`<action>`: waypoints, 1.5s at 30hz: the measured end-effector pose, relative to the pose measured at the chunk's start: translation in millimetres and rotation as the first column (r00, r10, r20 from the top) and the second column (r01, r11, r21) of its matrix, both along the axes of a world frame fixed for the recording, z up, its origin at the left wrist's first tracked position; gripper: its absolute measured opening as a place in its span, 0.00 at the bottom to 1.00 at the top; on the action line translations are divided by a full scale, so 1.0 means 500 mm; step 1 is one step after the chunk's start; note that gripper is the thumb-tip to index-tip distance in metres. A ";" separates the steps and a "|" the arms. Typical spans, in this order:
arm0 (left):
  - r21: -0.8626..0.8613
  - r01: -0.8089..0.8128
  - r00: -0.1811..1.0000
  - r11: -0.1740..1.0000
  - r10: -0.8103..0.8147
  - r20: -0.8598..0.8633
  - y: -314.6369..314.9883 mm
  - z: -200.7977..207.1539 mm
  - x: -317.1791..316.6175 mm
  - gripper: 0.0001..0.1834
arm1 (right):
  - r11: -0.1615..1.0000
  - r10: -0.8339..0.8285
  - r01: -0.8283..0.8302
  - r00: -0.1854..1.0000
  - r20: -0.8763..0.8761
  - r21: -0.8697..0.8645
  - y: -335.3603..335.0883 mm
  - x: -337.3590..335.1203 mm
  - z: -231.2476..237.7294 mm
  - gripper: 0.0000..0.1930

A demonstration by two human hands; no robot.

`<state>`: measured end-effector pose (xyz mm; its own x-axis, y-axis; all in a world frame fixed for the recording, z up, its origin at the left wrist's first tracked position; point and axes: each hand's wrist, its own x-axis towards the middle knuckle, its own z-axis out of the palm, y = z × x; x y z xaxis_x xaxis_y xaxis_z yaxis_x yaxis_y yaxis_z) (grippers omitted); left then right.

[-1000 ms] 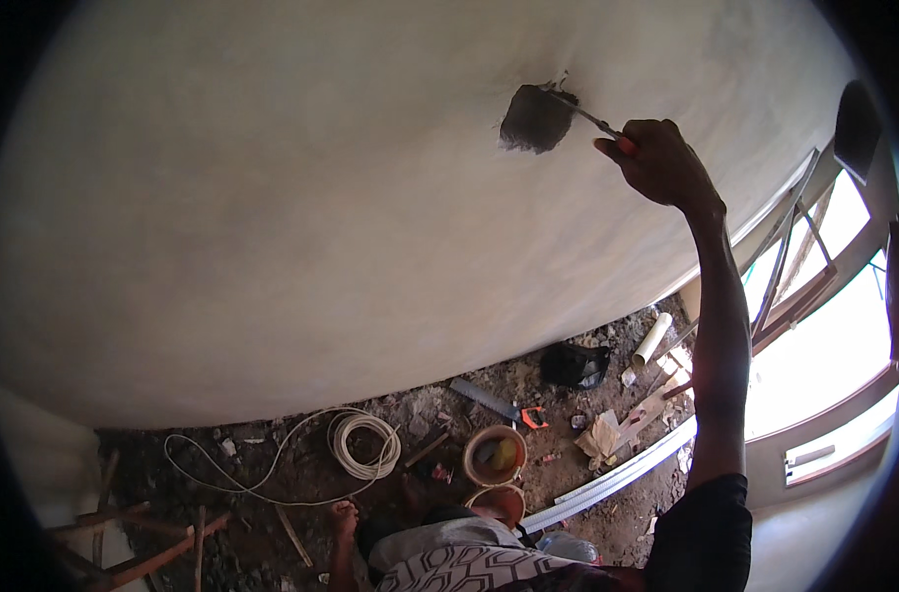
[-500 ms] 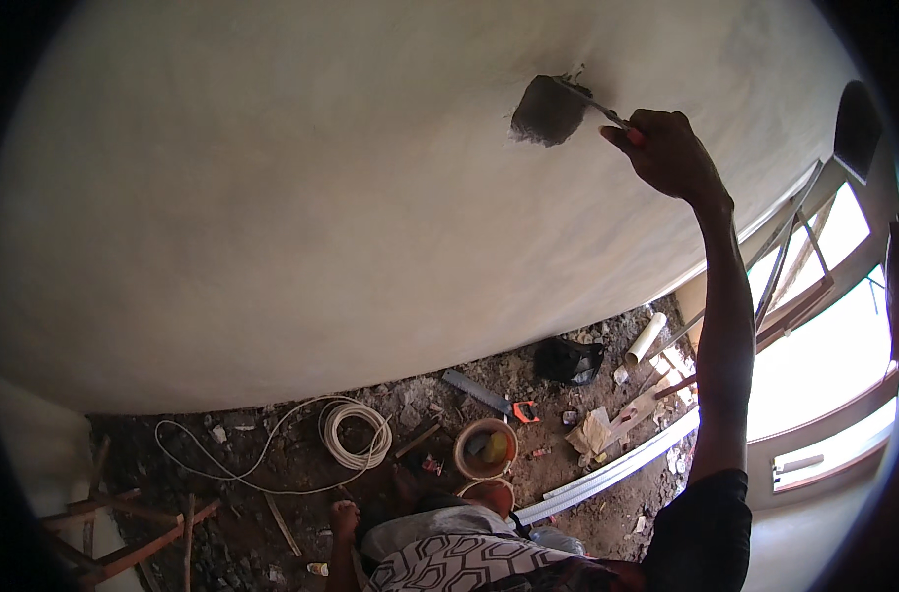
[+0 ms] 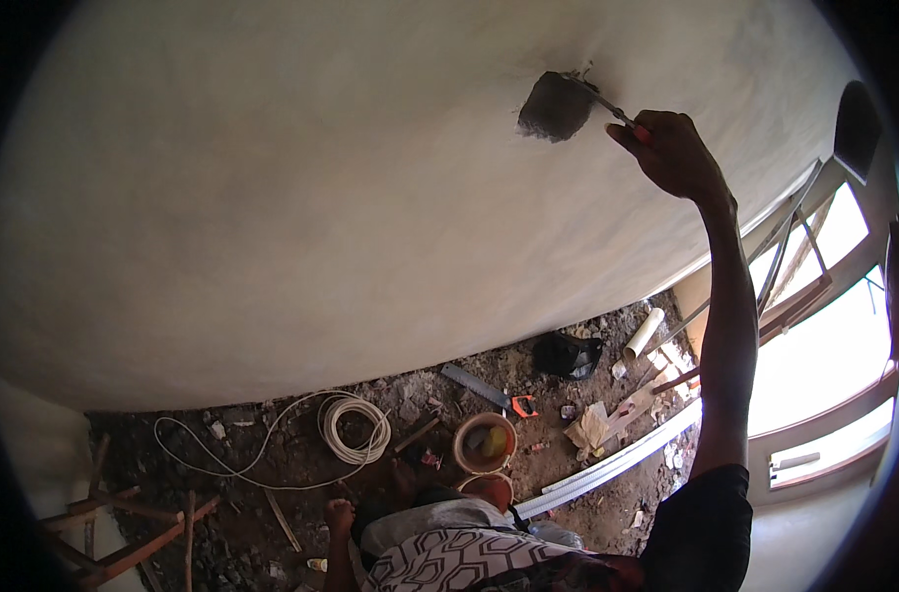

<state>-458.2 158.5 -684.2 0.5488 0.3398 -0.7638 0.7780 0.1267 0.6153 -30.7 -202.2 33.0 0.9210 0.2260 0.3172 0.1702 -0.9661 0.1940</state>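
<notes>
My right hand [image 3: 674, 153], its arm stretched up to the plastered wall [image 3: 301, 197], is closed round the red handle of a slim trowel [image 3: 607, 106] seen nearly edge-on. The trowel's metal end meets the upper right edge of a dark grey, rough-edged patch [image 3: 556, 107] in the wall. Whether that patch is filled or hollow I cannot tell. Low beside my body, my left hand [image 3: 340, 515] hangs with its fingers curled, and nothing shows in it.
On the rubble-strewn floor lie a coil of pale cable [image 3: 356, 430], a handsaw [image 3: 477, 386], a black plastic bag [image 3: 568, 355] and a bucket [image 3: 484, 442] with things inside. White trunking lengths [image 3: 617, 464] and a pipe piece [image 3: 645, 333] lie to the right. A wooden frame [image 3: 139, 553] stands lower left.
The wall patch and my right hand with the trowel sit slightly further right in the picture. My right hand keeps its grip, and the trowel's end stays at the patch's upper edge.
</notes>
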 end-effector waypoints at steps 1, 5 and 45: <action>0.049 0.052 0.999 0.997 -0.051 -0.014 -0.001 -0.012 -0.006 0.09 | 0.999 0.010 -0.010 1.000 0.021 -0.030 -0.007 0.000 0.001 0.26; 0.123 0.126 0.992 0.984 -0.128 0.006 -0.006 -0.044 -0.034 0.09 | 1.000 -0.001 0.003 0.998 0.064 -0.027 0.000 0.000 0.005 0.27; 0.013 0.155 0.987 0.988 -0.155 0.050 -0.004 -0.163 -0.052 0.11 | 0.994 0.097 -0.089 0.988 0.117 -0.070 -0.008 0.020 -0.010 0.27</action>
